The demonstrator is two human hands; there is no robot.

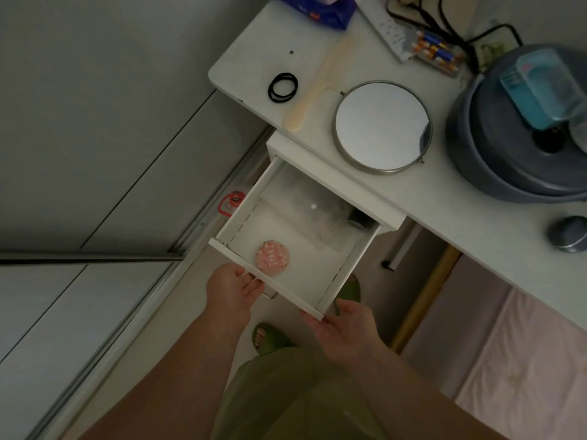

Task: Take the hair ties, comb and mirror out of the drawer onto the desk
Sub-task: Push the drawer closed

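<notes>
The white drawer [295, 236] stood pulled out from under the white bench [413, 198], and both bare hands were at its front panel. The left hand [233, 292] rested against the front edge near the left corner, fingers curled loosely beside the small metal handle [270, 295]; whether that grip actually closed on the handle or the panel could not be told. The right hand [346, 328] lay under the drawer's right front corner, palm up and fingers spread wide, holding nothing.

All three of the task's things lay on the bench top. The black elastic hair ties [283, 87], several thin loops stacked into one overlapping ring, sat near the bench's left end. Just beside them, to the right, the cream plastic comb [313, 90] lay on a diagonal, its rounded handle end toward the bench's front edge and its pale body hard to separate from the white surface. Farther right, apart from the comb, the round mirror [382, 127] in a thin silver metal rim lay flat, glass up, reflecting a pale grey, with small pivot pegs on opposite sides of the rim.

Inside the drawer a round pink disc with a white pattern [272, 257] rested near the front panel, and a clear plastic sheet or bag [314, 214] lay toward the back. A grey-blue round appliance [521, 138] stood on the bench just right of the mirror.
</notes>
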